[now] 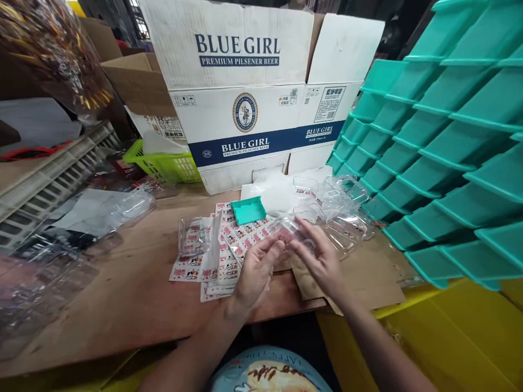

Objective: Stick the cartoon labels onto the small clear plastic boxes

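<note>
In front of me, both hands hold a clear plastic blister shell point(288, 224) with reddish print showing on it. My left hand point(257, 268) pinches its near left side between thumb and fingers. My right hand point(322, 260) grips the right side, thumb pointing in towards the left one. Under and left of the shell lie sheets of cartoon cat stickers point(229, 267). A small teal plastic tray point(250, 212) rests on those sheets. Another clear shell point(193, 235) sits on the leftmost sheet. More clear shells point(347, 223) are heaped to the right of my hands.
A white beer carton point(245, 114) stands upright behind the work area. Stacked teal bins point(433, 147) rise on the right. At the back left are a lime-green basket point(163, 166) and a pale slatted crate point(61, 179). Clear packaging point(44, 294) is piled left on the wooden table point(143, 283).
</note>
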